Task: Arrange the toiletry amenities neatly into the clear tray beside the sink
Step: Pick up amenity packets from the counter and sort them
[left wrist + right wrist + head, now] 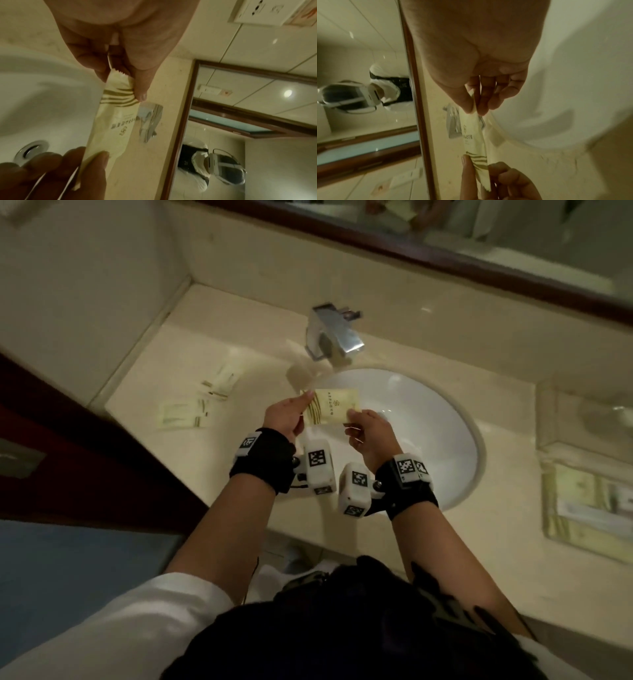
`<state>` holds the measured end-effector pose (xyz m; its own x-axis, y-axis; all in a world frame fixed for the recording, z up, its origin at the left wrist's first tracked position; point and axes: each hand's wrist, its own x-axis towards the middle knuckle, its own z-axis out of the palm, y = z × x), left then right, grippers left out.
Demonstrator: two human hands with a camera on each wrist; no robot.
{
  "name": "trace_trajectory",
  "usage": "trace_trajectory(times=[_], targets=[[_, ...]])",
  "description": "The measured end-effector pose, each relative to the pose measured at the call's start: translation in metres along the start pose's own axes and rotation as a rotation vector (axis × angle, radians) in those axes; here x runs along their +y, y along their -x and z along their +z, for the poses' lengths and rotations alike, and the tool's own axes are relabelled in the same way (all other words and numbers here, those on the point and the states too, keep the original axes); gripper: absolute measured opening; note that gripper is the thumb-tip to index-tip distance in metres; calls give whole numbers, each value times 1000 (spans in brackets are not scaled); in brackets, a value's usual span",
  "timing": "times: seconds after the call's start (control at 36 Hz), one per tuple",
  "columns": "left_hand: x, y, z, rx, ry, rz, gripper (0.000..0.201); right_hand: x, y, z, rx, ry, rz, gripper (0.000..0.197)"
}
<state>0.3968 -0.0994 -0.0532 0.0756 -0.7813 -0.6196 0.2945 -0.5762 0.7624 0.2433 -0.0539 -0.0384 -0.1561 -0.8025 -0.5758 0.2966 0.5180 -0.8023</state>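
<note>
Both hands pinch the pale sachet [330,406] above the sink [455,440], my left hand [286,417] and right hand [368,433] at opposite ends; I judge it light, limp, crinkly, best gripped by its sealed edges.

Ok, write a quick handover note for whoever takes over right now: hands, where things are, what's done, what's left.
Left hand and right hand each pinch an end of one cream packet, held over the sink.
Several packets lie loose on the counter left of the sink.
The clear tray on the right already holds some items.
Left: place the held packet, then move the loose ones across.
</note>
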Motion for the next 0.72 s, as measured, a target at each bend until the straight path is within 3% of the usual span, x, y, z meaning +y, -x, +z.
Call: trace_trajectory(times=[0.31,0.72], targets=[[-50,37,113,-151,-131,-72,16,-6,30,-122,190,-58,-53,16],[-150,117,291,-285,-300,-139,16,-13,69,-335,389,-77,-121,16]])
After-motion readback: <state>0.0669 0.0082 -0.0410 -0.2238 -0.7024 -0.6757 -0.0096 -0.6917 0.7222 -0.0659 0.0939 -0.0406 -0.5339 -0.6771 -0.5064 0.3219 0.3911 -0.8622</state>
